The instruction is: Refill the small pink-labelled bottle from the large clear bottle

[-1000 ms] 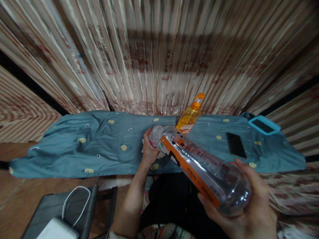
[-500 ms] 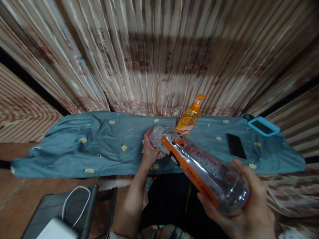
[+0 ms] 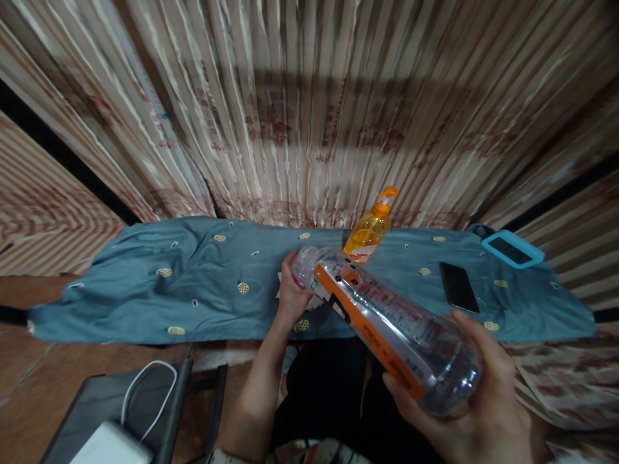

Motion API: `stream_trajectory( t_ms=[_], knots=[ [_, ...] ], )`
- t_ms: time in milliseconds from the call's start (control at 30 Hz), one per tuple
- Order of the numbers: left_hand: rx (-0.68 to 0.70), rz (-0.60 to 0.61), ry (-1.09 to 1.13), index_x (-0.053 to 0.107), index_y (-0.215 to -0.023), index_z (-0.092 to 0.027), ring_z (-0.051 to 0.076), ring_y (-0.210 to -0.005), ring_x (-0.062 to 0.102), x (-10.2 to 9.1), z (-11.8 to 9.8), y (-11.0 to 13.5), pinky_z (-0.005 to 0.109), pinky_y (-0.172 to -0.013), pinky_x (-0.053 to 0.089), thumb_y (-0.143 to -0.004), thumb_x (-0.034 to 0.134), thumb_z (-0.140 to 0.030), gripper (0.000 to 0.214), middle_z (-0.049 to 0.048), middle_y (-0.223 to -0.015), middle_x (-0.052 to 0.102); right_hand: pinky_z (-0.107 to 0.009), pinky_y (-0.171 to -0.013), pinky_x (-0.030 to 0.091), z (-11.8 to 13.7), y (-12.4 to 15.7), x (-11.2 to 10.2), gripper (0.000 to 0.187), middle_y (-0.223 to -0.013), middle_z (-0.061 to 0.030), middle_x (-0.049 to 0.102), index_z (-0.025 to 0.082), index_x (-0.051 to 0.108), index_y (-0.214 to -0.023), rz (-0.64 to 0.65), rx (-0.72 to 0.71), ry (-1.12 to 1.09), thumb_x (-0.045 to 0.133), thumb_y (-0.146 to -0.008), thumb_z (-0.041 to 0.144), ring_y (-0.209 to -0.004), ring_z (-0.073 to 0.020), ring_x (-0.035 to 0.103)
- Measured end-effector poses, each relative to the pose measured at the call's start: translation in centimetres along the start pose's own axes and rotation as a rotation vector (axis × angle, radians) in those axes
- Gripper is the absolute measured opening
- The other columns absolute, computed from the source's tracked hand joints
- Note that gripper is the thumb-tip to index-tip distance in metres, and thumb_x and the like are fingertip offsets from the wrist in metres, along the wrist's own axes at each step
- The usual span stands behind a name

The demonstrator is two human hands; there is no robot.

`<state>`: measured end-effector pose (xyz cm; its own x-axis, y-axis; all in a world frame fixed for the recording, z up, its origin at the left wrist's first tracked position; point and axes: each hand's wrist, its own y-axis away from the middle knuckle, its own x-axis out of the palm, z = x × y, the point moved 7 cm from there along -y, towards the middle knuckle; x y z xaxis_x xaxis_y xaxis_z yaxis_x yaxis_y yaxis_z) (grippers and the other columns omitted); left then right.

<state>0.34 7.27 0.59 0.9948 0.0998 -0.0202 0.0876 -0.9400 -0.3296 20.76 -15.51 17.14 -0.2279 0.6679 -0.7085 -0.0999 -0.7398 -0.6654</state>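
A large clear plastic bottle [image 3: 387, 322] with an orange label lies slanted across my view, its neck end to the upper left and lower than its base. My right hand [image 3: 483, 399] grips it around the base, thumb on one side and fingers on the other. At the neck end, my left hand [image 3: 293, 290] is closed around the clear plastic there; a bit of pink shows by its fingers. Whitish crumpled paper [image 3: 315, 301] lies beneath the neck, partly hidden. Just behind the bottle stands an orange pump bottle [image 3: 366, 235] with yellow liquid inside.
A blue-green cloth [image 3: 120, 283] with pineapple prints covers the table. On its right side lie a black phone [image 3: 458, 287] and a blue-framed device [image 3: 512, 249]. A striped curtain [image 3: 300, 129] hangs behind. A dark stool [image 3: 91, 406] at lower left bears a white box [image 3: 113, 444] and cable.
The view has shifted very slightly. Both hands keep their hold, and the large bottle stays at nearly the same slant.
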Motion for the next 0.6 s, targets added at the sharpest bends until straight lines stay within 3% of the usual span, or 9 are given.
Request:
stream_trajectory(
  t_ms=[233,433,600],
  knots=[
    [0.007,0.002,-0.010,0.045,-0.142,-0.022,0.033,-0.131,0.064,0.09,-0.14,0.01,0.053,-0.119,0.048,-0.061,0.090,-0.029,0.093,0.0130,-0.141,0.062,-0.024,-0.075,0.061,-0.10,-0.07,-0.07,0.092,-0.138,-0.0137,0.060,0.009,0.038,-0.162,-0.022,-0.052,0.030,0.065,-0.097,0.068,-0.101,-0.0207,0.070],
    [0.021,0.008,-0.029,0.045,-0.143,-0.022,0.033,-0.131,0.063,0.03,-0.18,0.12,0.053,-0.119,0.047,-0.063,0.089,-0.031,0.092,0.0128,-0.141,0.062,-0.028,-0.075,0.060,0.10,0.21,0.16,0.094,-0.133,-0.0124,0.061,0.016,0.039,-0.162,0.039,0.183,0.012,0.055,-0.097,0.081,-0.099,-0.0230,0.070],
    [0.021,-0.003,-0.043,0.046,-0.142,-0.021,0.033,-0.132,0.063,-0.12,-0.22,0.14,0.053,-0.119,0.048,-0.066,0.088,-0.032,0.087,0.0142,-0.142,0.062,-0.032,-0.084,0.059,0.56,0.25,0.12,0.092,-0.137,-0.0095,0.061,0.019,0.035,-0.165,0.030,0.180,0.018,0.053,-0.099,0.080,-0.107,-0.0252,0.070]
  ],
)
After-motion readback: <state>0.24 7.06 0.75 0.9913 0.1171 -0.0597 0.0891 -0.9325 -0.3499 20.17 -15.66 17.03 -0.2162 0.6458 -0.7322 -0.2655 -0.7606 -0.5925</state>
